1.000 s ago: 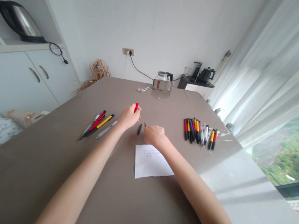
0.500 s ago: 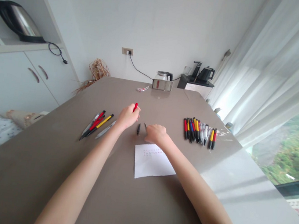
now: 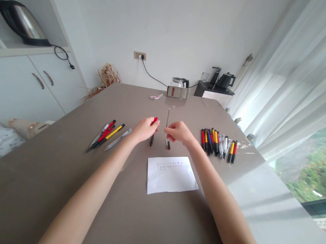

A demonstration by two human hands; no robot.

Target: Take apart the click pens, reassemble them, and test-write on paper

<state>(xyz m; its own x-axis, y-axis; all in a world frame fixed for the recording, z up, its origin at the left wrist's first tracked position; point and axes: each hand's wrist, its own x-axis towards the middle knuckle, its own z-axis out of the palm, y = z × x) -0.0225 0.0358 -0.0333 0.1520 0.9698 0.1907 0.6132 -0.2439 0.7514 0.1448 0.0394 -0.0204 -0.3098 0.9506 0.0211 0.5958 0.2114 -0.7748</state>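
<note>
My left hand (image 3: pixel 146 129) is closed around a red pen barrel (image 3: pixel 154 120), whose end sticks out above the fingers. Pinched in my right hand (image 3: pixel 179 132) is a thin dark pen refill (image 3: pixel 168 116), pointing upright. A black pen part (image 3: pixel 151 140) lies on the table just below my left hand. Under my right hand lies another small dark and red pen part (image 3: pixel 168 144). Nearer to me is a sheet of white paper (image 3: pixel 173 180) with rows of small handwriting.
Several pens (image 3: pixel 106 136) lie at the left of the brown table (image 3: pixel 124 221). A row of red, yellow, blue and clear pens (image 3: pixel 216 143) is at the right. At the far edge a phone (image 3: pixel 178 93) leans before a glass kettle (image 3: pixel 178 82).
My right hand has risen from the table with the refill, now held upright. My left hand has moved right, closer to it, with the red barrel. The paper shows more fully.
</note>
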